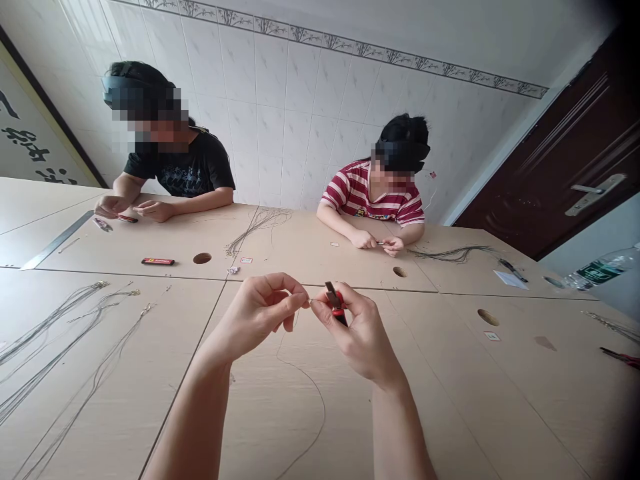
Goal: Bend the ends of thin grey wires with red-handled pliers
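My left hand point(265, 310) is raised over the tan table point(450, 387) and pinches the end of a thin wire point(315, 400) between thumb and fingers. That wire hangs from the pinch and loops down across the table toward me. My right hand point(363, 333) is closed round a small red-handled tool point(336, 303) with a dark blade tip, held right against the wire's end. The two hands almost touch.
Bundles of thin wires point(60, 333) lie on the table at left. Across the table sit a person in a black shirt point(175, 173) and a person in a striped shirt point(373, 197), each handling small parts. A red-black tool point(157, 261), round table holes point(202, 258), a water bottle point(600, 270) and a dark door point(565, 167) are around.
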### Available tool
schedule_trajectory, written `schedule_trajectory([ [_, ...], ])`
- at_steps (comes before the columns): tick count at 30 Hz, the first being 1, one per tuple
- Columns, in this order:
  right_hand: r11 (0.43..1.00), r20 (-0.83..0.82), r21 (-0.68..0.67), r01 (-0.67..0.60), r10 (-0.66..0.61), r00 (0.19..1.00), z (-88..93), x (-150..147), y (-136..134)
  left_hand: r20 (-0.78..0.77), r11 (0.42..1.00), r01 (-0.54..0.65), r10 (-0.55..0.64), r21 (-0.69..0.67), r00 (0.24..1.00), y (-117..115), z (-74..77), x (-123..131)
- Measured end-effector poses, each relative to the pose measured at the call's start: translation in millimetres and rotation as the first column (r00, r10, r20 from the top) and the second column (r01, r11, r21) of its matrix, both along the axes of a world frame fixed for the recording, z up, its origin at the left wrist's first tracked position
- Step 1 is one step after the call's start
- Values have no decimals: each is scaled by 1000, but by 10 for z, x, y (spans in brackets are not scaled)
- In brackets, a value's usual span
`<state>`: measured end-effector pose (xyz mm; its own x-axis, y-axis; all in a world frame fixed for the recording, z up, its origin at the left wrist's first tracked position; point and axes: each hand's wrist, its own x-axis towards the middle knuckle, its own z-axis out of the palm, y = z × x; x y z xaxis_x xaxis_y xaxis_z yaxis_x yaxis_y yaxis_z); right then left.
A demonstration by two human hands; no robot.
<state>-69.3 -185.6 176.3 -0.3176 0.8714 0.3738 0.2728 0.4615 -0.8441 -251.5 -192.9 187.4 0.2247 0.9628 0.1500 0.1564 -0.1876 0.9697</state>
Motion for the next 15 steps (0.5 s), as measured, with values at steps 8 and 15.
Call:
schedule_trajectory([
  [8,990,90,141,22,-35,995,6,15,-24,18,999,24,-25,29,1000,14,2,23],
  [15,996,-65,-71,-46,41,997,32,13,-12,-16,998,-28,29,54,999,2,4,37],
])
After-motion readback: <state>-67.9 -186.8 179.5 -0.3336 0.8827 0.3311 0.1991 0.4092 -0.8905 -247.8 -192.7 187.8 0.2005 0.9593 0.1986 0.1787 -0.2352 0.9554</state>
